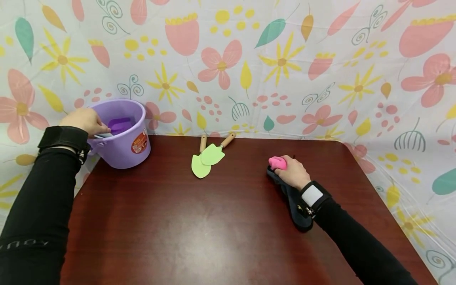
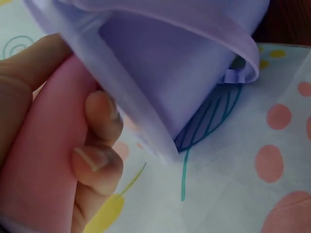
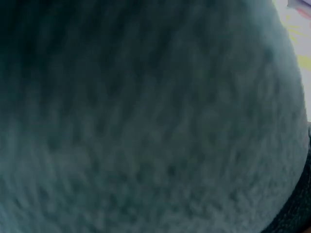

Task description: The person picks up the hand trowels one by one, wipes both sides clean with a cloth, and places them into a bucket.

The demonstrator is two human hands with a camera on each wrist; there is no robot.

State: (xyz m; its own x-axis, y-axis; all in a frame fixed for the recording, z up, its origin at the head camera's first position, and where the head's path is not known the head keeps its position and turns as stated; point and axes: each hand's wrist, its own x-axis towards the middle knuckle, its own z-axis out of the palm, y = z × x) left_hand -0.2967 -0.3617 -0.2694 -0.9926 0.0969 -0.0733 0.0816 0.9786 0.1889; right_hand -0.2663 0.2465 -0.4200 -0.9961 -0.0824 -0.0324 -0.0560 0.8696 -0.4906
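At the left, my left hand reaches over the rim of a lilac bucket. In the left wrist view its fingers curl round a smooth pink handle beside the bucket. A darker purple scoop-like piece shows inside the bucket; whether it joins the handle is unclear. At the right, my right hand grips the far end of a long dark slipper-shaped thing, with a pink rounded piece at the fingertips. A fuzzy grey surface fills the right wrist view and hides that hand.
Two hand trowels with light green blades and wooden handles lie overlapping near the back of the brown table. A floral cloth hangs behind the table and down its right side.
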